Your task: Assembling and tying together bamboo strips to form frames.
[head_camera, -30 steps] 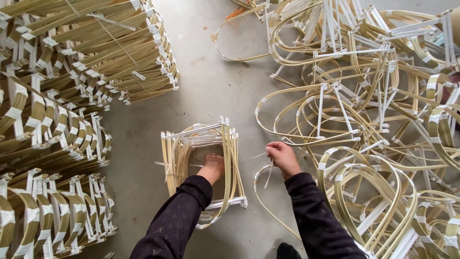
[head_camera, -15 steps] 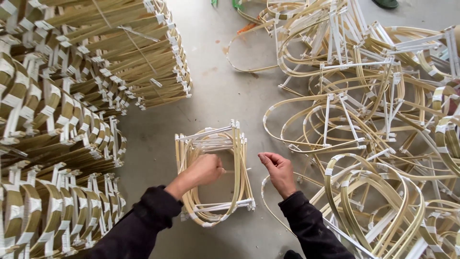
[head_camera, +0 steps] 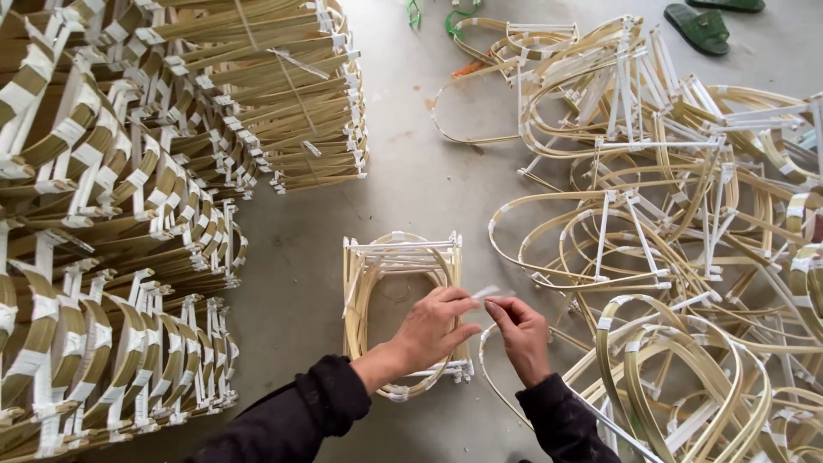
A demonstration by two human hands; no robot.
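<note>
Your left hand lay over the small stack of bent frames on the concrete floor, fingers curled, thumb and forefinger pinched on one end of a thin white strip. Your right hand was closed on the other end, just beside the left, so the strip sat between the two hands directly above the right edge of the stack.

The strip looked light, limp and thin, like tape or flat binding; probably easy to tear or lose from the fingertips, so a pinch near each end was the sensible hold.

The stack was several pale split-cane loops laid flat on one another, each a rounded U closed by a straight white-wrapped crossbar. They looked light, springy and stiff enough to keep their shape, yet likely to slide apart if lifted by one loop. Best taken at the wrapped corners, where the wrapping gives grip.

To your right, a loose tangle of frames spread over the floor, curves overlapping, white bars at all angles; expect them to snag one another.

To your left, tied bundles of frames rose in dense tiers, and another bundle lay beyond, cane greenish-yellow with white bands.

Farthest off, a green sandal rested on the floor.
</note>
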